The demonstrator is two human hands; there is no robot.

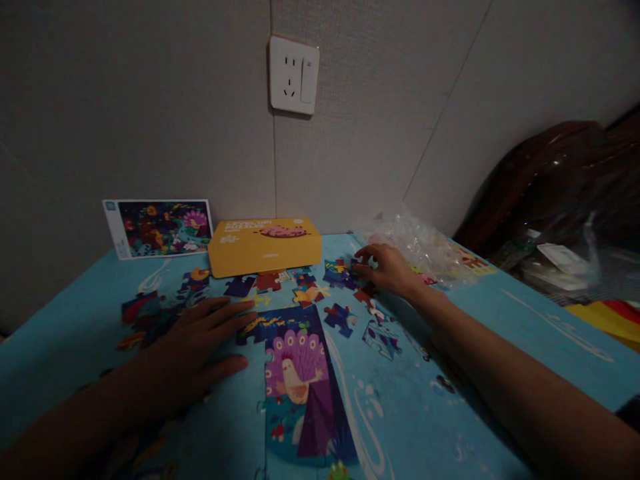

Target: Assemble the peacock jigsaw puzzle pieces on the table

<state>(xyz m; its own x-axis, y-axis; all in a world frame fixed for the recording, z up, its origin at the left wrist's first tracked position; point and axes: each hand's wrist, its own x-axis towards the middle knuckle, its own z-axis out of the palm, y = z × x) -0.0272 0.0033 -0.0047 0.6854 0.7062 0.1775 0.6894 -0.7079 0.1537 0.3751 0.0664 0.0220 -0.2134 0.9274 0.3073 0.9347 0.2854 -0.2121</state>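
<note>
A partly joined jigsaw puzzle (300, 393) showing a purple peacock lies on the blue table in front of me. My left hand (210, 333) rests palm down at its left edge, fingers stretched out and holding nothing. Several loose pieces lie partly hidden beneath and beside that hand. Farther off on the right, my right hand (383, 267) has its fingers curled on a dark puzzle piece (358, 263) among other loose pieces. Nearer than that hand are a blue puzzle piece (341, 320) and a pale patterned puzzle piece (381, 339).
Against the wall stand a yellow puzzle box (265, 248) and a reference picture card (165, 229). Crumpled clear plastic (420, 243) lies behind my right forearm. A wall socket (294, 75) is above the box. Beyond the table's right side is a dark brown glossy object (540, 167).
</note>
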